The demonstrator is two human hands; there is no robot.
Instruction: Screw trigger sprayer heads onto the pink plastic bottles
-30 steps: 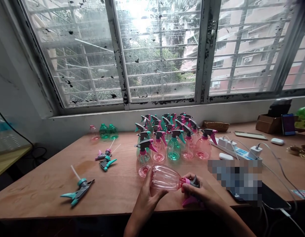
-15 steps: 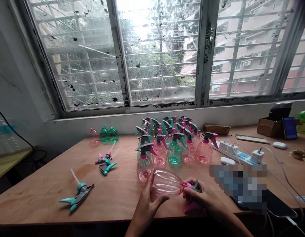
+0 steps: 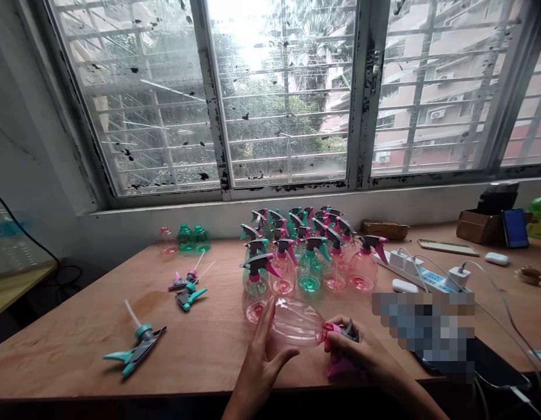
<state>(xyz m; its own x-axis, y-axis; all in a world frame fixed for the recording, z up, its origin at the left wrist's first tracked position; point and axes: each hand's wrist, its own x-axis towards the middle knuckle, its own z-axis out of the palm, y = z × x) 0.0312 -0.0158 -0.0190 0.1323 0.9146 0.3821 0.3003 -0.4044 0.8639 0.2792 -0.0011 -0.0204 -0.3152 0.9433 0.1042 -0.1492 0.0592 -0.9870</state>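
A clear pink spray bottle (image 3: 297, 322) lies sideways in the air above the table's front edge, its base to the left and its neck to the right. My left hand (image 3: 262, 356) cups the base, fingers behind it and thumb out below. Around the neck, my right hand (image 3: 347, 341) grips the pink collar and the grey-and-pink trigger head (image 3: 343, 367), which its fingers partly hide. Just behind the base stands an upright pink spray bottle (image 3: 255, 300) with its trigger head on.
Several pink and green spray bottles (image 3: 309, 268) stand grouped behind my hands. Loose trigger heads (image 3: 139, 344) with tubes lie to the left; headless bottles (image 3: 185, 239) stand at the back left. A power strip (image 3: 434, 280), cables and a dark phone (image 3: 493, 361) are on the right.
The held bottle's body shows a smoother side than before, so it has turned about its length. Both hands stay in nearly the same place.
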